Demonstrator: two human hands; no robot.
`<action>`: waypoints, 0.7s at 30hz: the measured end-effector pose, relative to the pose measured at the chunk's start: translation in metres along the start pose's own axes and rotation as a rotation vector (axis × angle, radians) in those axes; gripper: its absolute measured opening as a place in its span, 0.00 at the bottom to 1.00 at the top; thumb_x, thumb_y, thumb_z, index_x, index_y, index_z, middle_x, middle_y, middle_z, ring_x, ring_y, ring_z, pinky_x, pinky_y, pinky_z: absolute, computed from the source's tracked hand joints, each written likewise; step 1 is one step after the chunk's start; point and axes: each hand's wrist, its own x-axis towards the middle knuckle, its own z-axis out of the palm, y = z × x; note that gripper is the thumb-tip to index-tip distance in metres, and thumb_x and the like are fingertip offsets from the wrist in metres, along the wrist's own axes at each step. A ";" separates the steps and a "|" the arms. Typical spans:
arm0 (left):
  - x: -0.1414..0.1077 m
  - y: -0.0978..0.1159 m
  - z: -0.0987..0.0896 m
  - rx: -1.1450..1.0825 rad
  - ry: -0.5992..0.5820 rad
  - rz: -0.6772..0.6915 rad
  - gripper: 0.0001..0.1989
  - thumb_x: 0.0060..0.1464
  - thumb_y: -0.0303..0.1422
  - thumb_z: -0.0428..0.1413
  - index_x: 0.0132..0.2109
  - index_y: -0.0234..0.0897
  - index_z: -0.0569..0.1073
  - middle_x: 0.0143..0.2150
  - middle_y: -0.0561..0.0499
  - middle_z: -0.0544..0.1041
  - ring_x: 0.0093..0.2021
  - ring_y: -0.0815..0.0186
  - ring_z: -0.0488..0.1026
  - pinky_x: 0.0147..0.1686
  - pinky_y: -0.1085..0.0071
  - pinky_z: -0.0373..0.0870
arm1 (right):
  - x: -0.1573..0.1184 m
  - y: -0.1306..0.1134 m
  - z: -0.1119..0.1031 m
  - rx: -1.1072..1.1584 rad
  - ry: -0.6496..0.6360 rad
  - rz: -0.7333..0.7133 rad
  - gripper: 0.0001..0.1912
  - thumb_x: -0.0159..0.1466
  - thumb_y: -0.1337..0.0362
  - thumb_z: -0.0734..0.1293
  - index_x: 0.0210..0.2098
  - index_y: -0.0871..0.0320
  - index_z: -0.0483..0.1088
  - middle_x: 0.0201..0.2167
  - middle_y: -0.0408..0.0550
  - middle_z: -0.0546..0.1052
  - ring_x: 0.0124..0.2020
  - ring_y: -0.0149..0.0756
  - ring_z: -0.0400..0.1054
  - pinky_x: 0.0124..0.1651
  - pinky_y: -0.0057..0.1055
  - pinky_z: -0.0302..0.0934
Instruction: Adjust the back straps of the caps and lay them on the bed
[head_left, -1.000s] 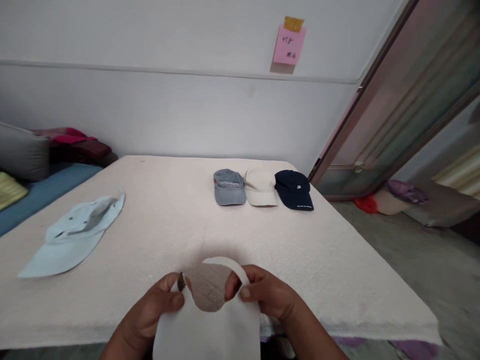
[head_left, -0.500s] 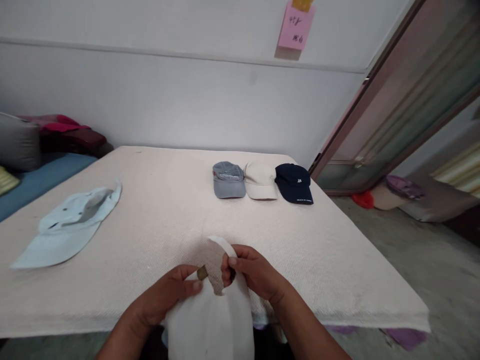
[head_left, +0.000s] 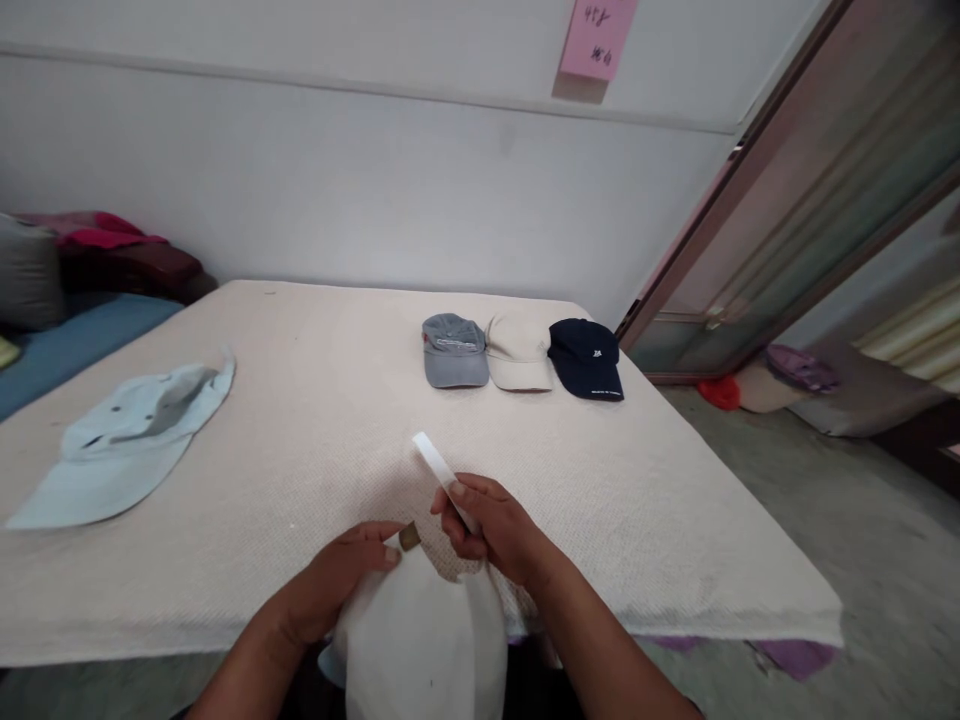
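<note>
A white cap [head_left: 420,640] is held up at the table's near edge, its back opening towards the far side. My left hand [head_left: 352,565] pinches the cap's rim beside a brass-coloured buckle [head_left: 409,537]. In my right hand [head_left: 487,520] the fingers are closed on the cap's white back strap [head_left: 433,460], whose free end sticks up and to the left. Strap and buckle are apart. Part of a pale blue brim [head_left: 330,665] shows below my left hand. The lower part of the cap runs out of view.
On the cream-covered table [head_left: 315,400] a grey cap [head_left: 454,352], a beige cap [head_left: 517,352] and a navy cap [head_left: 586,358] sit in a row at the back. A pale blue cap [head_left: 127,440] lies at the left. A wall stands behind, with a pink note [head_left: 598,38].
My right hand has shifted its hold on the strap, which now points up straighter instead of curving over. My left hand stays by the buckle. The view has tilted slightly down.
</note>
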 end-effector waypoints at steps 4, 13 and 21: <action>0.000 0.007 0.002 -0.005 -0.035 0.076 0.17 0.50 0.32 0.56 0.47 0.33 0.76 0.38 0.44 0.80 0.36 0.59 0.74 0.36 0.69 0.66 | 0.000 -0.001 -0.003 -0.003 0.024 -0.013 0.16 0.64 0.53 0.60 0.34 0.61 0.68 0.17 0.37 0.62 0.14 0.20 0.47 0.19 0.24 0.39; 0.000 0.009 -0.002 0.053 0.106 0.066 0.13 0.50 0.37 0.59 0.41 0.34 0.77 0.34 0.45 0.79 0.31 0.62 0.74 0.30 0.71 0.66 | 0.003 0.002 -0.008 0.022 0.127 -0.079 0.11 0.60 0.59 0.64 0.36 0.62 0.70 0.22 0.41 0.67 0.18 0.23 0.56 0.23 0.25 0.46; 0.007 0.004 -0.006 -0.036 0.178 0.154 0.12 0.48 0.35 0.61 0.40 0.34 0.77 0.32 0.46 0.79 0.29 0.65 0.73 0.30 0.72 0.66 | 0.000 -0.005 -0.007 0.060 0.119 -0.035 0.13 0.62 0.56 0.63 0.35 0.61 0.67 0.17 0.36 0.60 0.15 0.20 0.45 0.19 0.24 0.36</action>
